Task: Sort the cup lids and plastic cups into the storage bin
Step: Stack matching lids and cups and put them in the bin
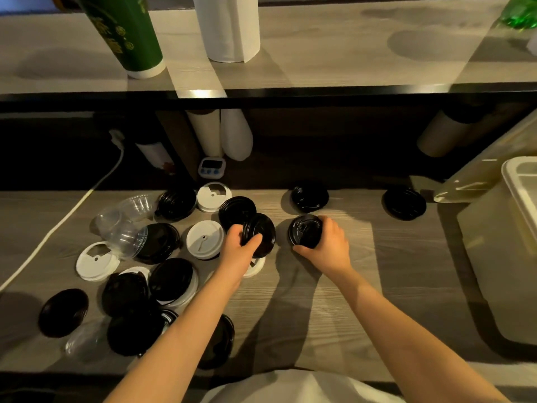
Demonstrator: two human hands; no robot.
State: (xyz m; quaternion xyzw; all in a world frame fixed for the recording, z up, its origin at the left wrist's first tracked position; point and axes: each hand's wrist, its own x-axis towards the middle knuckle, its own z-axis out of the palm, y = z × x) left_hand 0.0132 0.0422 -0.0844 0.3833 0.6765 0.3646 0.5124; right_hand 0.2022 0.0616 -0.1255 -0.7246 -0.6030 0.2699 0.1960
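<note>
1. Your left hand is pinching a black lid, tilted up off the desk.
2. Your right hand grips a second lid right beside it.
3. The bin sits well off to your right, while the cups and loose lids lie left.

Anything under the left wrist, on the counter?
A white lid lies beneath the left hand; only its right rim shows. The wrist covers the rest, so anything else there is hidden. The hand grips a black lid.
</note>
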